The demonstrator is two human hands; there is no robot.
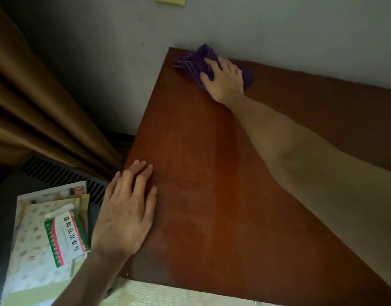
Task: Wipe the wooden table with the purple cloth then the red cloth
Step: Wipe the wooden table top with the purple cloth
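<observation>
Pressing the purple cloth (pixel 203 62) flat under spread fingers, the right hand (pixel 223 81) works the wooden table (pixel 212 195) at its far corner by the wall. The left hand (pixel 126 213) lies open, palm down, on the table's near left edge. Judging by this, the purple pass is underway; the red cloth is nowhere in view, so that pass remains.

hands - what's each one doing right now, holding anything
Left hand: open, flat on the wooden table, holding nothing.
Right hand: open, fingers spread, pressing the purple cloth onto the table's far corner.
</observation>
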